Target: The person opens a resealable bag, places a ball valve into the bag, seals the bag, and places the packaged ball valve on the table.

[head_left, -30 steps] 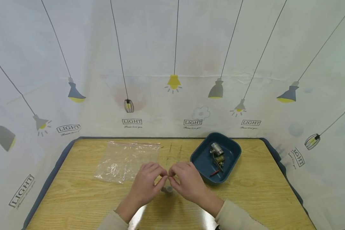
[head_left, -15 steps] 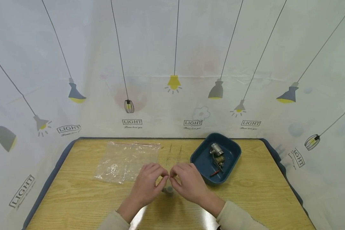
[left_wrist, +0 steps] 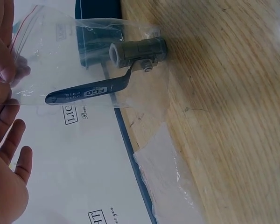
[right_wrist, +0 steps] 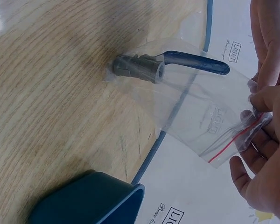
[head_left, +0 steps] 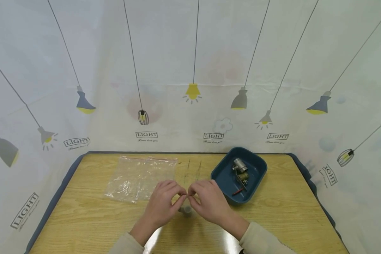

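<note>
A small clear zip bag (left_wrist: 32, 56) with a red line along its top hangs between my two hands. My left hand (head_left: 165, 199) pinches its mouth edge with thumb and forefinger. Right against it, my right hand (head_left: 207, 199) pinches the same edge, the fingertips of both hands nearly meeting. Inside the bag is a grey metal ball valve (right_wrist: 137, 68) with a long dark blue lever handle (left_wrist: 86, 92). The valve sits at the bag's bottom corner, close over the wooden table (head_left: 92, 218). In the head view my hands partly hide the bag and the valve.
Flat on the table to the left lies a larger clear zip bag (head_left: 139, 178). A dark blue tray (head_left: 257, 176) at the right holds several metal fittings (head_left: 240, 165) and a red-handled piece (head_left: 237, 191). A white printed cloth (head_left: 171, 116) stands behind the table's far edge.
</note>
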Demonstrator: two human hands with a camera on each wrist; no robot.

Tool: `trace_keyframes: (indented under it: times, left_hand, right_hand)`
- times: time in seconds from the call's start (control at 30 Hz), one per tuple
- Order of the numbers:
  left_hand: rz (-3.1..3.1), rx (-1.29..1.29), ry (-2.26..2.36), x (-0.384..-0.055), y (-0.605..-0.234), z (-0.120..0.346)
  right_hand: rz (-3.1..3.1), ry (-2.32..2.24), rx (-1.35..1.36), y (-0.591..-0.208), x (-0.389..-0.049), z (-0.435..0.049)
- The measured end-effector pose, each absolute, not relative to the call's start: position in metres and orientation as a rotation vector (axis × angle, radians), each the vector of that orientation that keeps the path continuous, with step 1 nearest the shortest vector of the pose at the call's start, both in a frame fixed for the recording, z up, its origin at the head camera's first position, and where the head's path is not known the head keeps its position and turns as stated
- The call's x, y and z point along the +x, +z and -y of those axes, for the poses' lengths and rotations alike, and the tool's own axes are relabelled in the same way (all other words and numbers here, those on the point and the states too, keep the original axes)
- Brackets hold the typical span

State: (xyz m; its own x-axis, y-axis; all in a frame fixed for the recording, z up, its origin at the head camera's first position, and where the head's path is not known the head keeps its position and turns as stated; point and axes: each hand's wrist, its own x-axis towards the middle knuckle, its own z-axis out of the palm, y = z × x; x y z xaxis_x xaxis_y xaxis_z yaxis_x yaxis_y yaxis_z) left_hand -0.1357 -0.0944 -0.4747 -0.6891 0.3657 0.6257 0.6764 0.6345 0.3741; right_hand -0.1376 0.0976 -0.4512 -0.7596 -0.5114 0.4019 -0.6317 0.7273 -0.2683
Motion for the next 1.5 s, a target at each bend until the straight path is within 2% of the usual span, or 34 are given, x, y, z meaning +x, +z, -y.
trace_keyframes:
  times: [1.5]
  left_hand:
    - [2.354, -0.768, -0.879, -0.1315, -0.4781, 0.1024]
  right_hand:
    - [2.709, 0.589, 0.913, -0.4516, -0.1404, -0.1026]
